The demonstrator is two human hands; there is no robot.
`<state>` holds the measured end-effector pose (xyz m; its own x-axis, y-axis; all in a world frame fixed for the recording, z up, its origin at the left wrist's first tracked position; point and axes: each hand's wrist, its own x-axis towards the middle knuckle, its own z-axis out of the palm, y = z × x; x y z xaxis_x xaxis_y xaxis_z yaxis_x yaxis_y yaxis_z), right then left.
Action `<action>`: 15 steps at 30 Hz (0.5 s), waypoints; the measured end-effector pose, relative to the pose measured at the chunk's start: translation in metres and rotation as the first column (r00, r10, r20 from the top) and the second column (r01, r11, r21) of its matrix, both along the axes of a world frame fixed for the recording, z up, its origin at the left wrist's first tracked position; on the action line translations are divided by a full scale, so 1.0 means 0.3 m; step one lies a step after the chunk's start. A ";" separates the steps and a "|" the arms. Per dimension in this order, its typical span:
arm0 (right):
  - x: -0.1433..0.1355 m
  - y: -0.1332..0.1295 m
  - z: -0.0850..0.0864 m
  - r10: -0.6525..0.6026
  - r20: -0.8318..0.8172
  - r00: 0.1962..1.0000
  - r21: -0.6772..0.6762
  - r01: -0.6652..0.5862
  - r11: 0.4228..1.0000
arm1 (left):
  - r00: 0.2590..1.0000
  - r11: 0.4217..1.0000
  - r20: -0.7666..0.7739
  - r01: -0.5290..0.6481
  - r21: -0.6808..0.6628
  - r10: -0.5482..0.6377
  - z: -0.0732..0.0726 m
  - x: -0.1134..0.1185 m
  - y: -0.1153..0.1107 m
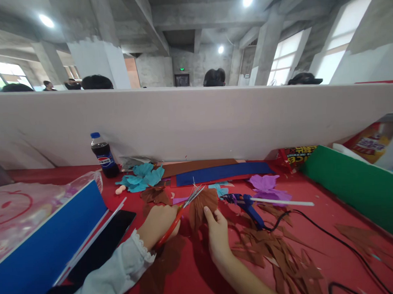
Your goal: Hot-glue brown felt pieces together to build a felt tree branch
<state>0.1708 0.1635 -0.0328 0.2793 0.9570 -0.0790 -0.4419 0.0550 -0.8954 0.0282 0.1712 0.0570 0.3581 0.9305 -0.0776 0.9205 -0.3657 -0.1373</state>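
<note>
My left hand (161,222), coming out of a white ruffled sleeve, is wrapped round the orange handles of a pair of scissors (193,196). Their slightly parted blades point up and right, by the top of a pleated piece of brown crepe paper (197,209). My right hand (216,225) pinches the right side of that paper between thumb and fingers. Just right of it lies a blue glue gun (250,210) with a white glue stick. A turquoise paper flower (143,177) and a purple one (267,187) lie on the red table (191,278).
Brown scraps (283,252) and a black cable (335,236) spread at right. A cola bottle (105,157), a phone (112,236) and a blue panel (55,231) stand or lie left. A green panel (352,190) is at right; a white partition (188,123) closes the back.
</note>
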 end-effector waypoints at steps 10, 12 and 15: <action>-0.024 0.022 -0.037 0.009 0.020 1.000 0.023 -0.009 1.000 | 0.998 0.998 -0.001 -0.056 0.004 0.056 0.001 -0.007 -0.016; -0.027 0.018 -0.036 0.022 0.036 0.999 0.014 -0.022 1.000 | 0.998 0.998 -0.001 -0.062 0.001 0.062 -0.005 -0.013 -0.021; -0.034 0.012 -0.035 -0.018 0.096 0.995 0.051 0.013 0.999 | 0.998 0.998 0.001 -0.059 0.000 0.059 -0.009 -0.021 -0.029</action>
